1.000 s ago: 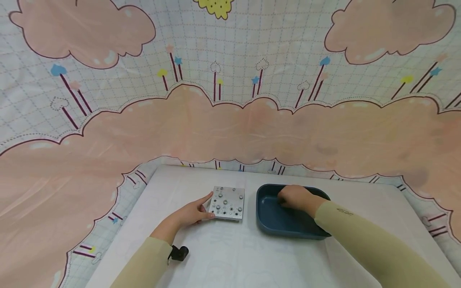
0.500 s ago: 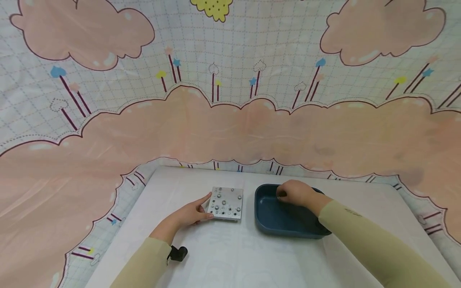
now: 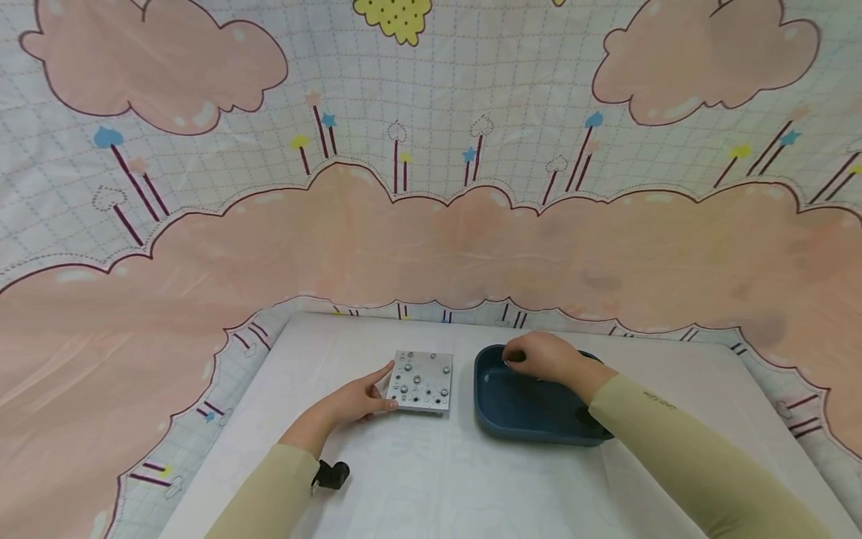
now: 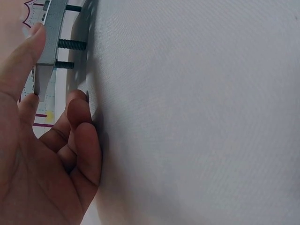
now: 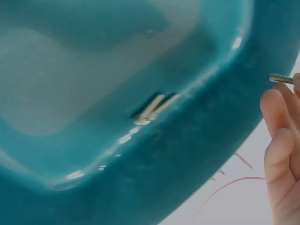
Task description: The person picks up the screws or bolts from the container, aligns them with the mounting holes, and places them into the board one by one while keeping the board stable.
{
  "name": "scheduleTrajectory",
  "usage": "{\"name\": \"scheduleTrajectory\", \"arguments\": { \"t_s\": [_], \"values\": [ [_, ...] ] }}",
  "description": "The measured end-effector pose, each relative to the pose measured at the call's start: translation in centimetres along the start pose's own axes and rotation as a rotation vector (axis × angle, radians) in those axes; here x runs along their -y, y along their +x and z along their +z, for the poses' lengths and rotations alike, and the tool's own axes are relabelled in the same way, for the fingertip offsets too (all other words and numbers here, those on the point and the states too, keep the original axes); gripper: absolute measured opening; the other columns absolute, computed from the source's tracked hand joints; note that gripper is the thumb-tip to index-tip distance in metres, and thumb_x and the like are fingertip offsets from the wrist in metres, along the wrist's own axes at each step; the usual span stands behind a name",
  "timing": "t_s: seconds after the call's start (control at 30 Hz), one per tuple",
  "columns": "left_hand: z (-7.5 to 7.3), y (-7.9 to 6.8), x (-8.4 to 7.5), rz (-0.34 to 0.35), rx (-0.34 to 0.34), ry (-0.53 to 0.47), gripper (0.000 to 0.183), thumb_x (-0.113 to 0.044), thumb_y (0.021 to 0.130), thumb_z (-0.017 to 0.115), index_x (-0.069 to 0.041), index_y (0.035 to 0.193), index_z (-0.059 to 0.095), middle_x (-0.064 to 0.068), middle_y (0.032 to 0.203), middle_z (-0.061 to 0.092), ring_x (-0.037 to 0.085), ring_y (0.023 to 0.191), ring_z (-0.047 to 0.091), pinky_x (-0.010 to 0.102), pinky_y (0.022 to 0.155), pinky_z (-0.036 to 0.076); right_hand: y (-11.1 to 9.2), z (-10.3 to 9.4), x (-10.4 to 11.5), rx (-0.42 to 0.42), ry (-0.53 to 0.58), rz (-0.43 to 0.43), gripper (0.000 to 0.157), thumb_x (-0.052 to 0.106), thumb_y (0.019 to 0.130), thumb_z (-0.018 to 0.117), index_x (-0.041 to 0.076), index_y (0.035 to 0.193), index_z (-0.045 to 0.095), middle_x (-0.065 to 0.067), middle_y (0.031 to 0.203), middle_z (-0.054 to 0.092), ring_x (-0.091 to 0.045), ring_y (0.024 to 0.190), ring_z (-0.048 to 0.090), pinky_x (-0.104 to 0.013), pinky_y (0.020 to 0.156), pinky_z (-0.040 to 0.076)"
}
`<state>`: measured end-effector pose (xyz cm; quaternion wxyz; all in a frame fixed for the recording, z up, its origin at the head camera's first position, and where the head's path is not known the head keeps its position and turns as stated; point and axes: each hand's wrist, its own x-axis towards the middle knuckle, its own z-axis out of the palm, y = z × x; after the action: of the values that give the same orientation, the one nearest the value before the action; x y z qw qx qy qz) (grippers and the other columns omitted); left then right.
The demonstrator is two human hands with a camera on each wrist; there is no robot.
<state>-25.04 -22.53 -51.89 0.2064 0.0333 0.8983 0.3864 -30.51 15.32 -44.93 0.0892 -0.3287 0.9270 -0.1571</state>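
Note:
A square silver metal plate (image 3: 420, 382) with holes and several screw heads lies left of a dark blue tray (image 3: 491, 421). In the left wrist view, threaded screw shanks (image 4: 71, 44) stick out from the plate's underside. My left hand (image 3: 355, 398) holds the plate's left side between thumb and forefinger, its other fingers curled beneath. Over the tray's far left part, my right hand (image 3: 548, 356) pinches a small screw (image 5: 281, 78), whose threaded end shows past the fingertips in the right wrist view. Loose screws (image 5: 154, 108) lie inside the tray against its wall.
Both things stand on a white-covered table (image 3: 417, 479). A patterned curtain (image 3: 431, 239) hangs behind and around it. A black device (image 3: 331, 474) is strapped at the left wrist.
My right hand has risen from inside the tray and shifted left towards its far left rim, with the screw in its fingers. The left hand and plate stay as they were.

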Motion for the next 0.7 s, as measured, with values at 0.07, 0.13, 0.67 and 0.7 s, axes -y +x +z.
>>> {"name": "scheduleTrajectory", "arguments": {
  "t_s": [0.07, 0.13, 0.67, 0.7],
  "values": [
    [0.0, 0.0, 0.0, -0.001, 0.0, -0.003, 0.09, -0.041, 0.084, 0.079, -0.031, 0.158, 0.028, 0.004, 0.088, 0.057, 0.017, 0.067, 0.051, 0.031, 0.061, 0.044, 0.2, -0.3, 0.5, -0.013, 0.003, 0.0, 0.016, 0.017, 0.094, 0.069, 0.014, 0.108, 0.075, 0.006, 0.1, 0.071, -0.008, 0.083, 0.062, -0.034, 0.079, 0.053],
    [0.0, 0.0, 0.1, -0.005, 0.001, -0.002, 0.091, -0.042, 0.083, 0.079, -0.032, 0.158, 0.028, 0.004, 0.088, 0.057, 0.017, 0.067, 0.051, 0.031, 0.062, 0.044, 0.5, -0.6, 1.1, -0.025, 0.015, 0.003, 0.016, 0.018, 0.094, 0.069, 0.015, 0.108, 0.076, 0.006, 0.1, 0.071, -0.009, 0.084, 0.063, -0.034, 0.079, 0.053],
    [-0.1, 0.1, 0.4, 0.004, 0.01, 0.004, 0.09, -0.045, 0.083, 0.078, -0.035, 0.157, 0.027, 0.004, 0.089, 0.058, 0.018, 0.068, 0.053, 0.031, 0.063, 0.045, 6.3, 0.3, 8.5, 0.028, 0.17, 0.045, 0.018, 0.024, 0.096, 0.067, 0.016, 0.111, 0.075, 0.006, 0.1, 0.071, -0.011, 0.069, 0.064, -0.029, 0.065, 0.051],
    [-0.1, 0.1, 0.4, 0.001, 0.013, 0.005, 0.09, -0.046, 0.083, 0.077, -0.035, 0.157, 0.027, 0.004, 0.089, 0.058, 0.017, 0.068, 0.053, 0.031, 0.063, 0.045, 6.8, 0.5, 9.0, 0.033, 0.177, 0.046, 0.018, 0.024, 0.096, 0.067, 0.017, 0.111, 0.075, 0.006, 0.1, 0.071, -0.012, 0.07, 0.065, -0.03, 0.065, 0.051]
  ]
}}
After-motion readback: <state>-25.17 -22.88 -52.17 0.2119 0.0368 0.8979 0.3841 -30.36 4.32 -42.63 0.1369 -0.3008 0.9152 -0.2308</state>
